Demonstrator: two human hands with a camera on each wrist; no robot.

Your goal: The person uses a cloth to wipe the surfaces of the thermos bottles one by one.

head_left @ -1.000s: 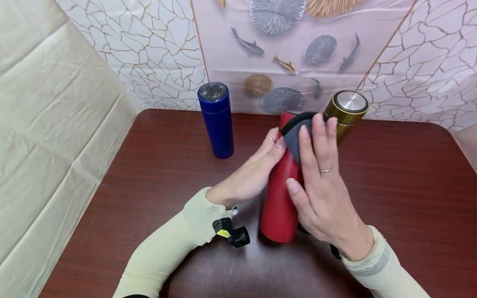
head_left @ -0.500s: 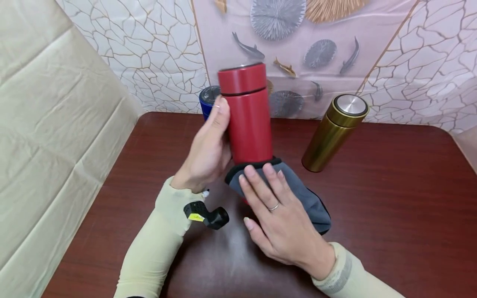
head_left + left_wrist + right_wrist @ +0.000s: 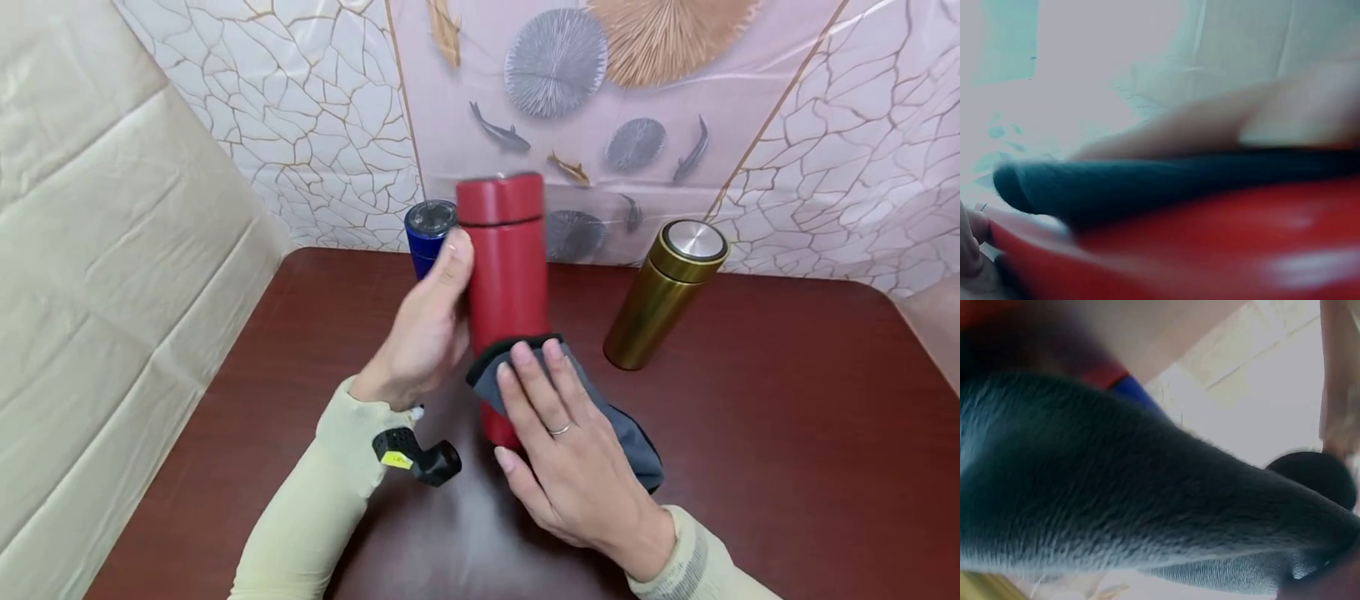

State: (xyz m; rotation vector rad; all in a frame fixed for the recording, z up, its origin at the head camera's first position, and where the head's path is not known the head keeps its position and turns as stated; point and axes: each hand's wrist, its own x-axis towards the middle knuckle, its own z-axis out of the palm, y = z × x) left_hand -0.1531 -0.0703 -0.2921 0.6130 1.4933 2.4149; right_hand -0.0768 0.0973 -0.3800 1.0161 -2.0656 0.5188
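Observation:
A red bottle (image 3: 510, 279) with its lid on is held up near the middle of the head view, its top leaning away. The left hand (image 3: 423, 329) grips its left side, thumb near the lid seam. A grey cloth (image 3: 626, 437) with black edging lies against the bottle's lower half, and the nearly straight fingers of the right hand (image 3: 573, 454) press it there. In the left wrist view the cloth (image 3: 1147, 184) runs along the red surface (image 3: 1222, 250), blurred. The cloth (image 3: 1116, 481) fills much of the right wrist view.
Behind the left hand stands a blue bottle (image 3: 427, 237), partly hidden by the red one. A gold bottle (image 3: 660, 300) with a silver lid top stands at the back right of the dark red table (image 3: 787, 417). Patterned sheets hang behind the table.
From a second ago, the red bottle has been turned so its lid end shows, and both hands have shifted left. Over the last half second the cloth and right hand have moved only slightly.

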